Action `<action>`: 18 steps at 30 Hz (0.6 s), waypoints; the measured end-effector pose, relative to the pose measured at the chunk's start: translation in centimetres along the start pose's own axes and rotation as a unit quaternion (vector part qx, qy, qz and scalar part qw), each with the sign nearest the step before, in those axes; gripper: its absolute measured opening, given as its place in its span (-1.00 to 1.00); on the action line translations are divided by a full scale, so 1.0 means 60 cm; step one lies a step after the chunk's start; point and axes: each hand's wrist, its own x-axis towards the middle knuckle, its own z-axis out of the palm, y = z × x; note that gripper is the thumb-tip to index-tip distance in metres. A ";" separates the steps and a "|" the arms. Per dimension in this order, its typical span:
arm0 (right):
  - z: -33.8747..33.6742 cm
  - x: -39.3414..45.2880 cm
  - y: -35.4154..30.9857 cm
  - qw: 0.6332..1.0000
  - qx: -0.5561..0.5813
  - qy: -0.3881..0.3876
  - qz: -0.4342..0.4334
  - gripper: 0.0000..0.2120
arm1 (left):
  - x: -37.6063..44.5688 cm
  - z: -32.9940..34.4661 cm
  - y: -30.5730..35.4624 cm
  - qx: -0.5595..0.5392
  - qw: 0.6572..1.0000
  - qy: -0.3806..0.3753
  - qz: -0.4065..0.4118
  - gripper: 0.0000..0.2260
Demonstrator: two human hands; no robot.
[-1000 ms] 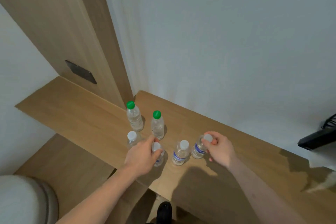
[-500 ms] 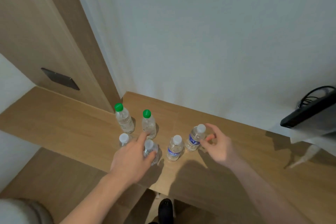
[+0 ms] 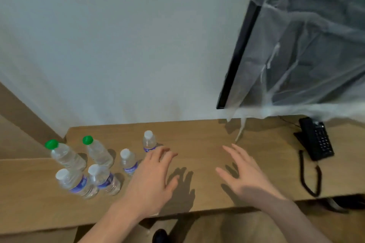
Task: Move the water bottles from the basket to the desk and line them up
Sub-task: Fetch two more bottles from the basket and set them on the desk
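The wooden surface (image 3: 197,136) runs along the pale wall in front of you, and above its right end hangs a black screen (image 3: 237,55) draped in clear plastic sheeting (image 3: 308,45). Your left hand (image 3: 152,181) floats palm down over the middle of the surface, fingers spread and holding nothing, fingertips just beside the farthest white-capped bottle (image 3: 149,141). Your right hand (image 3: 245,173) hangs to its right, also spread flat and empty, well apart from every bottle. A black telephone (image 3: 314,140) with a coiled cord sits near the right edge. All six water bottles stand upright on the left part of the surface: two green-capped bottles (image 3: 65,154) at the back, two white-capped bottles (image 3: 75,182) in front of them, one more white-capped bottle (image 3: 128,162) between that cluster and your left hand.
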 end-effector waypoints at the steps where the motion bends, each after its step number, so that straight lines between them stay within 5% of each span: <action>1: -0.013 -0.023 0.026 1.000 -0.003 0.004 0.025 -0.25 | 0.009 0.015 0.021 0.014 1.000 -0.015 0.010 -0.45; 6: -0.056 -0.167 0.193 0.994 0.006 0.049 0.101 -0.26 | 0.038 0.093 0.166 0.115 0.987 -0.086 0.076 -0.36; 18: -0.141 -0.486 0.530 0.957 0.006 0.133 0.256 -0.25 | 0.039 0.287 0.591 0.141 0.948 -0.117 0.260 -0.30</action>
